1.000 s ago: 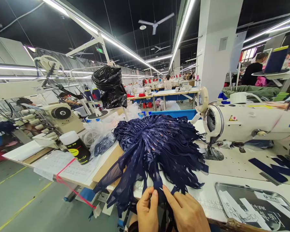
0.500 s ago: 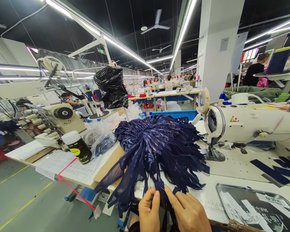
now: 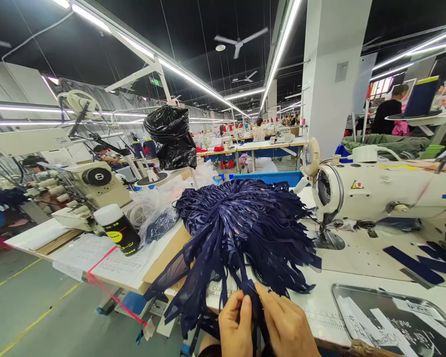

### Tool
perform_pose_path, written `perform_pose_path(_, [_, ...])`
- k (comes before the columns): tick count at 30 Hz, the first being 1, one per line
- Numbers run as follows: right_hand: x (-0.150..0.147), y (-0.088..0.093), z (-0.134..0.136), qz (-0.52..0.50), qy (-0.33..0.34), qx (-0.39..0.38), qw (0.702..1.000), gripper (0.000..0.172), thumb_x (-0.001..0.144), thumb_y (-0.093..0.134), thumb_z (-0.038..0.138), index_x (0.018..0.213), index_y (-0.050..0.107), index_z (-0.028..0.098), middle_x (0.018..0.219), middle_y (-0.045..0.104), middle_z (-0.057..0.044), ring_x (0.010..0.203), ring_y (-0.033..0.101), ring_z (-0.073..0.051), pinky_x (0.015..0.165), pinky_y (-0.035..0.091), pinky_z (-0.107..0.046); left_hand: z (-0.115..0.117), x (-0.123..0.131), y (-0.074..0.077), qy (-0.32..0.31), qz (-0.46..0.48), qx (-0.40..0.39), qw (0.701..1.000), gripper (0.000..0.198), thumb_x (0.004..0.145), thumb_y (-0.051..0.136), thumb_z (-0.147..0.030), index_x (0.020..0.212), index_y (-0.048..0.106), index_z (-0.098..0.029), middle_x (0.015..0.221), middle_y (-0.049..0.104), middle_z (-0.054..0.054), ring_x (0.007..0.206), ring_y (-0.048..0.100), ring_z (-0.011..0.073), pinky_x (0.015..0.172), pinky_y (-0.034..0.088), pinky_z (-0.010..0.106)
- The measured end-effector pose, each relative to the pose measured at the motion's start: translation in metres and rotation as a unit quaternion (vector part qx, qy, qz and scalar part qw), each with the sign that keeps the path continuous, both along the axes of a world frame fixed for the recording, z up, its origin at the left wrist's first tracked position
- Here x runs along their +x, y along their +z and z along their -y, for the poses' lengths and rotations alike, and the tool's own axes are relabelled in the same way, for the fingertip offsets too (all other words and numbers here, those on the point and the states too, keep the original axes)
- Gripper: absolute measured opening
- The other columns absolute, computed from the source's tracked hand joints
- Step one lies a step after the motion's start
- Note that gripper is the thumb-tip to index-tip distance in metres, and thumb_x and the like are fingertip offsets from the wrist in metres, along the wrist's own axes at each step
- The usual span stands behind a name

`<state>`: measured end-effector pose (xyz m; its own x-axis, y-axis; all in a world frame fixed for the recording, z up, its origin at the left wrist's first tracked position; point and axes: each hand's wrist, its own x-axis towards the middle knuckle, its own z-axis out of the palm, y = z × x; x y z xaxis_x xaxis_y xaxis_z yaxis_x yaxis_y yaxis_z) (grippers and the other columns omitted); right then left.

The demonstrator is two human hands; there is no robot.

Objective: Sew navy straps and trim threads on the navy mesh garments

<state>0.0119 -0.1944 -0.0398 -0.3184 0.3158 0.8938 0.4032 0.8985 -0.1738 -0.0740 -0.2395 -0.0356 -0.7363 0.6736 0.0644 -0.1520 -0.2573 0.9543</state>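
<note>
A large heap of navy lace and sheer fabric pieces (image 3: 241,213) is gathered in the middle of the table, its loose ends fanning toward me. At the near edge, my left hand (image 3: 235,322) pinches a navy fabric strip (image 3: 248,286) between thumb and forefinger. My right hand (image 3: 288,322) is closed on the same strip from the right, its fingertips close to the left thumb. The lower part of the strip is hidden between both hands. To the right of the heap stands a white sewing machine (image 3: 379,188).
A metal tray (image 3: 336,297) with white paper strips lies at the front right. Navy cut strips (image 3: 412,265) rest on the machine bed. On the left are a black can with a white lid (image 3: 122,238), paper sheets and a pink ribbon (image 3: 115,292). Co-workers sit farther back.
Both hands have shifted slightly and drawn closer together. The right forefinger, earlier stretched along the strip, is now more bent against it. The heap stays in place.
</note>
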Motion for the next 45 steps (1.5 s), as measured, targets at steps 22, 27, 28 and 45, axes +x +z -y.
perform_pose_path(22, [0.010, 0.001, 0.002, 0.115, 0.030, -0.004, 0.993, 0.038, 0.090, 0.018, 0.008, 0.110, 0.050, 0.004, 0.056, 0.056, -0.003, 0.042, 0.050, -0.013, 0.041, 0.035, -0.025, 0.004, -0.025, -0.004, -0.099, -0.005, -0.046, 0.994, 0.034, 0.065, 0.064, -0.047, 0.057, 0.051, -0.017, 0.059, 0.042, -0.003, 0.060, 0.038, 0.0122, 0.058, 0.038, 0.020])
perform_pose_path(27, [0.012, 0.003, 0.002, 0.117, 0.026, 0.009, 0.993, 0.036, 0.089, 0.021, 0.007, 0.112, 0.049, 0.004, 0.054, 0.054, -0.001, 0.040, 0.046, -0.012, 0.040, 0.033, -0.024, 0.005, -0.020, 0.008, -0.095, -0.015, -0.045, 0.994, 0.038, 0.066, 0.062, -0.048, 0.053, 0.043, -0.018, 0.056, 0.034, -0.005, 0.054, 0.030, 0.0102, 0.051, 0.034, 0.020])
perform_pose_path(28, [0.012, 0.003, 0.002, 0.115, 0.027, 0.010, 0.993, 0.036, 0.089, 0.021, 0.007, 0.112, 0.049, 0.005, 0.053, 0.053, -0.001, 0.040, 0.046, -0.012, 0.040, 0.033, -0.024, 0.006, -0.019, 0.010, -0.089, -0.016, -0.045, 0.995, 0.038, 0.065, 0.063, -0.047, 0.052, 0.043, -0.018, 0.055, 0.033, -0.005, 0.054, 0.030, 0.0101, 0.051, 0.033, 0.020])
perform_pose_path(45, [0.013, 0.011, 0.003, 0.121, 0.011, 0.044, 0.992, 0.038, 0.091, 0.020, 0.009, 0.104, 0.055, 0.005, 0.052, 0.053, -0.002, 0.039, 0.044, -0.012, 0.041, 0.031, -0.025, 0.008, -0.019, 0.011, -0.081, -0.142, -0.065, 0.984, 0.043, 0.069, 0.054, -0.055, 0.049, 0.040, -0.019, 0.053, 0.032, -0.005, 0.052, 0.029, 0.0113, 0.049, 0.030, 0.022])
